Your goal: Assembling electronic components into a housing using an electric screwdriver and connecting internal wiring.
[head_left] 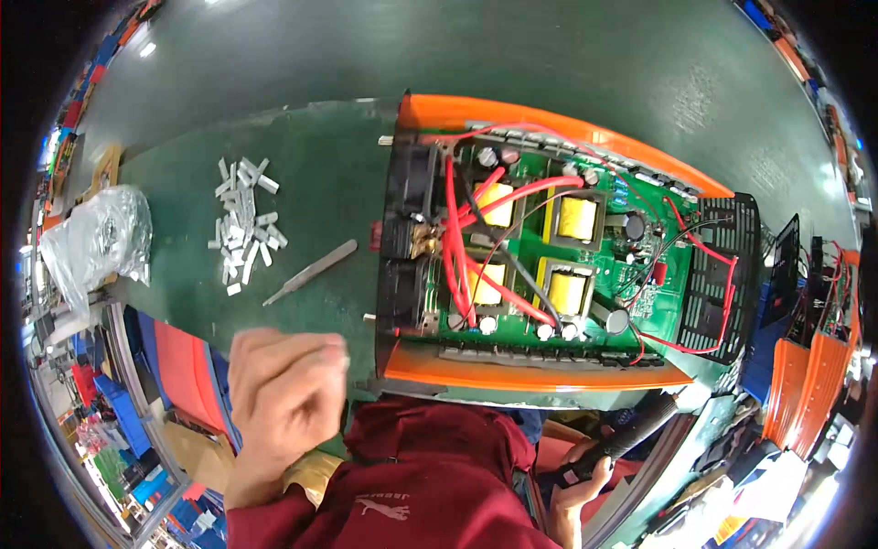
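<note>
My left hand (288, 389) hovers at the near edge of the bench with its fingers curled in, slightly blurred; whatever they may hold is hidden. Down at the lower right, my right hand (583, 480) grips a long black cylindrical electric screwdriver (636, 425), which points up and to the right. A pair of metal tweezers (311, 273) lies on the bench beyond my left hand. To the right sits an opened power inverter (540, 377) with orange side panels. Its green circuit board (526, 242) carries yellow transformers, thick red wires and capacitors; black fans line its left end.
Several small pale grey-white pieces (242, 215) lie heaped on the green bench (320, 174). A clear plastic bag (101, 242) rests at the far left. A black vented end panel (722, 274) hangs on wires at the inverter's right end. More orange housings (805, 393) stand farther right.
</note>
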Demonstrator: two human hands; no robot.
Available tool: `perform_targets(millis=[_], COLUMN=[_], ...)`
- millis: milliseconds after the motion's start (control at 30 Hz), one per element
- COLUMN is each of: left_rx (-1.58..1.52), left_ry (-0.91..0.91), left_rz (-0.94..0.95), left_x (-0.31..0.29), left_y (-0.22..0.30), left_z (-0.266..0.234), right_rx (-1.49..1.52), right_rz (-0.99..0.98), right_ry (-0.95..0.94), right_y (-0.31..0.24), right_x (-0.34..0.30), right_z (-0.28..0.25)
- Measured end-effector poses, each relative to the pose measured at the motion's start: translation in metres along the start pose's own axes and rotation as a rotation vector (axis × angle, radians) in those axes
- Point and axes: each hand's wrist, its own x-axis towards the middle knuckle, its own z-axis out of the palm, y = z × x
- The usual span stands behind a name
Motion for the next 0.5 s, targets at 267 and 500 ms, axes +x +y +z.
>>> perform_targets(millis=[267,500], left_rx=[0.189,0.24], left_ry=[-0.022,-0.124], left_rz=[-0.274,-0.273], left_x=[-0.027,-0.022], left_y=[-0.047,-0.054], left_z=[0.023,0.035], right_rx=[-0.115,-0.176], right_rz=[0.01,0.055], right_ry=[0.128,0.192], right_y=[-0.008,0.003], right_x=[0.005,0.003], right_z=[0.018,0.016])
